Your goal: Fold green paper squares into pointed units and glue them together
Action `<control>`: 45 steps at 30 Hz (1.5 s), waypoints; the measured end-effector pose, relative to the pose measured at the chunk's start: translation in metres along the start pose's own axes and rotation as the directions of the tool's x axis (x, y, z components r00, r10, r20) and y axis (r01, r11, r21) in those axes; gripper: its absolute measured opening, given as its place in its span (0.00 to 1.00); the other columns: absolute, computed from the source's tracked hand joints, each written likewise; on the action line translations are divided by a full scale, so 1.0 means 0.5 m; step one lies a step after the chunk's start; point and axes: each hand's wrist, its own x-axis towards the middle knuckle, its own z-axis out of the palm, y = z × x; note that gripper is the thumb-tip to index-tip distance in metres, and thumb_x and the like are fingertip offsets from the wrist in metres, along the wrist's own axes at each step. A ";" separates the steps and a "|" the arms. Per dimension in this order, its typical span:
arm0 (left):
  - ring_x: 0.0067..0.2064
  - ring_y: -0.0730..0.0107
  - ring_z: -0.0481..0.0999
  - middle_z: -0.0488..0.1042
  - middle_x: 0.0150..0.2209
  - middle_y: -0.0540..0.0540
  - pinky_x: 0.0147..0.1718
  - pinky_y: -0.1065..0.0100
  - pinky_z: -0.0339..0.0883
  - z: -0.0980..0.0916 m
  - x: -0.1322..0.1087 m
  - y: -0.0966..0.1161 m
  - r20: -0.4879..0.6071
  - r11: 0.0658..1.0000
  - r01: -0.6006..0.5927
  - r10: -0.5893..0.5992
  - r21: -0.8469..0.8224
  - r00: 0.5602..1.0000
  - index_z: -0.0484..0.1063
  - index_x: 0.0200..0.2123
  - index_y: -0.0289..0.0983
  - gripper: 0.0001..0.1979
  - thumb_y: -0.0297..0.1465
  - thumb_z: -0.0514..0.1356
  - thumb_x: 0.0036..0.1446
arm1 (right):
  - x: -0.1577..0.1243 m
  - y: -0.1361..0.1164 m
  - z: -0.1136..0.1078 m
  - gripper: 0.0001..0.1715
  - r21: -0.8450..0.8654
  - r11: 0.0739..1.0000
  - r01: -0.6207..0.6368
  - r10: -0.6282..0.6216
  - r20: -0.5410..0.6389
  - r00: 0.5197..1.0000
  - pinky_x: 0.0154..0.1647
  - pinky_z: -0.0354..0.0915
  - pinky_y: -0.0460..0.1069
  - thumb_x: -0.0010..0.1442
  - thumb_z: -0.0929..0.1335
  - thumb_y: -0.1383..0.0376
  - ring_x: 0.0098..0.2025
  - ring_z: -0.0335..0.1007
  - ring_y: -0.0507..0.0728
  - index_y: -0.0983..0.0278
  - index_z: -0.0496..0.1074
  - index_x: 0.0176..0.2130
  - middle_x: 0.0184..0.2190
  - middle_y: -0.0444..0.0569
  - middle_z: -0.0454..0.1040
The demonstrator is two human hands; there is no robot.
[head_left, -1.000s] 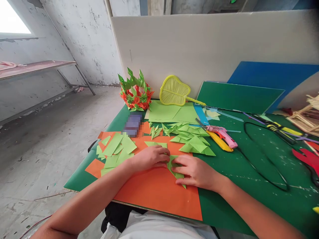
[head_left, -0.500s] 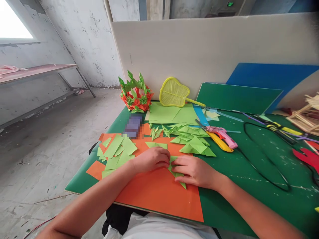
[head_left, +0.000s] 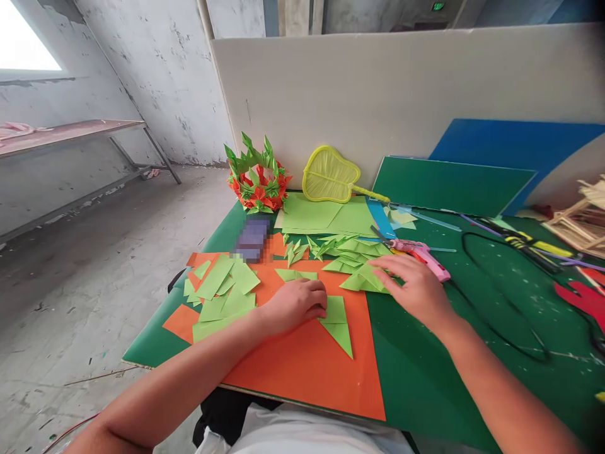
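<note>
My left hand (head_left: pixel 297 306), its fingers curled together, is at the left edge of a partly folded green paper (head_left: pixel 337 321) lying on the orange sheet (head_left: pixel 302 366). My right hand (head_left: pixel 411 284) is over the right side of a pile of folded green pieces (head_left: pixel 362 277), thumb and fingers apart, fingertips touching or just above the top piece. Another folded green piece (head_left: pixel 295 275) lies just beyond my left hand. Loose green paper pieces (head_left: pixel 215 309) are spread out left of my left wrist.
A green-and-orange paper crown (head_left: pixel 259 180), a yellow fan (head_left: pixel 329 176) and flat green sheets (head_left: pixel 326 215) are at the back. A pink glue gun (head_left: pixel 428 258) with a black cable lies beyond my right hand. A wooden stick model (head_left: pixel 583 217) stands far right.
My right hand has let go of the partly folded green paper and moved right and away from me to the pile. My left hand has barely moved.
</note>
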 end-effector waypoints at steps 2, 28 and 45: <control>0.38 0.69 0.70 0.71 0.42 0.46 0.37 0.70 0.62 0.003 0.002 0.002 0.009 1.000 0.005 -0.005 0.001 1.000 0.70 0.36 0.37 0.09 0.35 0.55 0.64 | -0.001 0.039 -0.004 0.15 -0.077 0.990 -0.116 0.120 0.042 0.992 0.46 0.66 0.55 0.64 0.63 0.57 0.48 0.70 0.61 0.60 0.75 0.42 0.43 0.50 0.76; 0.36 0.67 0.69 0.68 0.39 0.45 0.36 0.68 0.63 -0.021 -0.012 -0.038 -0.021 0.982 0.171 -0.170 0.081 0.985 0.69 0.37 0.36 0.09 0.35 0.54 0.63 | -0.014 0.054 0.004 0.20 0.114 0.903 -0.414 0.254 0.634 0.730 0.30 0.62 0.48 0.53 0.69 0.48 0.32 0.67 0.55 0.62 0.72 0.31 0.34 0.47 0.70; 0.39 0.63 0.70 0.64 0.45 0.41 0.39 0.60 0.68 0.000 -0.009 -0.028 -0.076 0.972 0.237 -0.236 -0.005 0.969 0.64 0.44 0.37 0.13 0.36 0.61 0.58 | -0.013 0.058 -0.029 0.23 0.165 0.900 -0.403 0.163 0.731 0.663 0.34 0.66 0.49 0.49 0.71 0.47 0.35 0.67 0.55 0.61 0.72 0.37 0.38 0.48 0.69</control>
